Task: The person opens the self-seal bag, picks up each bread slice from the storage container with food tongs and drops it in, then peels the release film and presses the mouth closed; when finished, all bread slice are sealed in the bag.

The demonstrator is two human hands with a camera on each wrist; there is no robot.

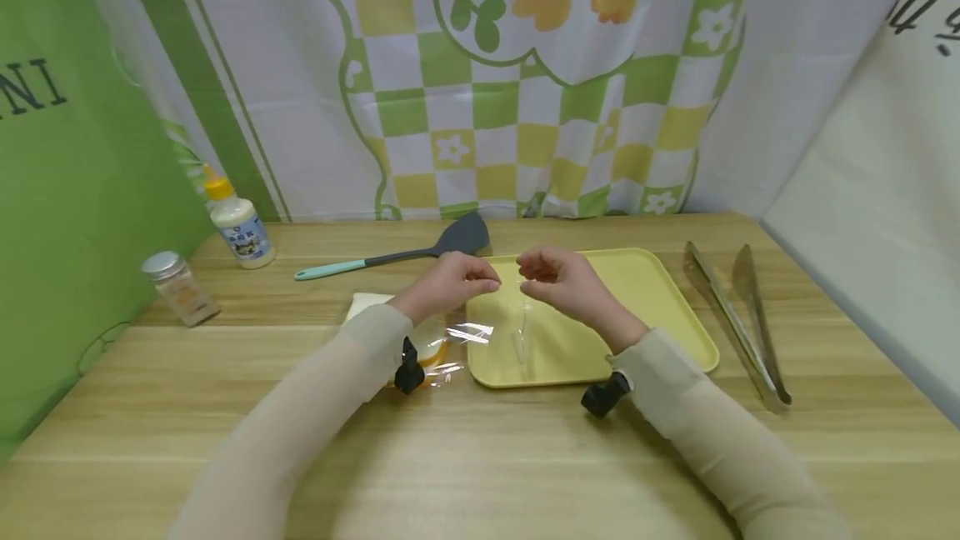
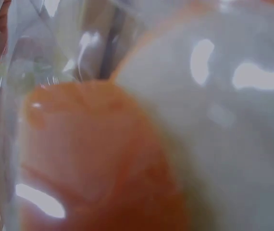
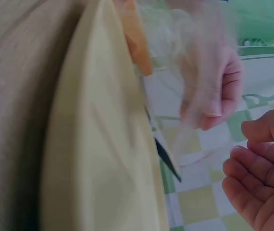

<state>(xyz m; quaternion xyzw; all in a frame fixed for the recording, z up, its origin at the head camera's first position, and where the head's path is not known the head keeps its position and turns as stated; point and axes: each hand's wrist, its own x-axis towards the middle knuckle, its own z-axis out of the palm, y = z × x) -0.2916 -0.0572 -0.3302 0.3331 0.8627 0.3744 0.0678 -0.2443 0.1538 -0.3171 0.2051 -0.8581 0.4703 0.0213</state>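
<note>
A clear plastic bag (image 1: pixel 471 333) hangs over the left part of the yellow tray (image 1: pixel 600 357), pinched at its upper edge by my left hand (image 1: pixel 448 282). Inside it, close to the left wrist camera, are an orange piece (image 2: pixel 93 154) and a white piece with an orange rim (image 2: pixel 214 120); both are blurred. My right hand (image 1: pixel 566 283) is raised above the tray, facing the left hand. In the right wrist view its fingers (image 3: pixel 252 185) bend loosely, thumb apart from them, beside the bag's thin edge. A white flat thing (image 1: pixel 367 302) shows behind the left wrist.
A spatula (image 1: pixel 463 233) with a mint handle lies behind the left hand. Metal tongs (image 1: pixel 738 327) lie right of the tray. At the far left stand a white squeeze bottle (image 1: pixel 243 232) with a yellow cap and a shaker jar (image 1: pixel 182 290). A patterned curtain (image 1: pixel 525 132) hangs behind the table.
</note>
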